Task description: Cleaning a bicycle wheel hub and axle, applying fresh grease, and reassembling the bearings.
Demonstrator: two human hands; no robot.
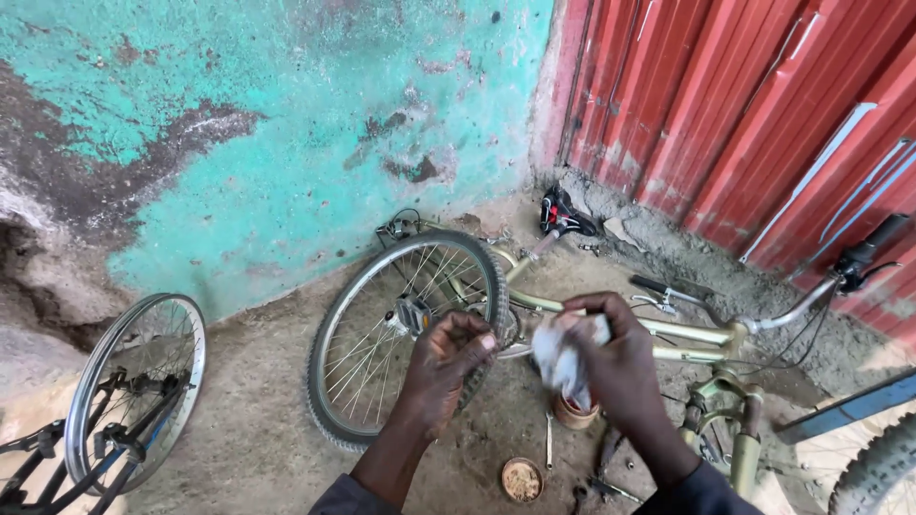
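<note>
My right hand is closed around a crumpled white rag, held above a small round tin on the ground. My left hand is beside it with fingers curled together; whether something small sits in them I cannot tell. Both hands hover over a pale green bicycle frame lying on its side, its rear wheel still mounted and a pedal showing through the spokes.
A round lid and a few small tools lie on the dirt floor near me. A second wheel stands at left by the turquoise wall. Red corrugated sheeting closes the right. A knobbly tyre sits bottom right.
</note>
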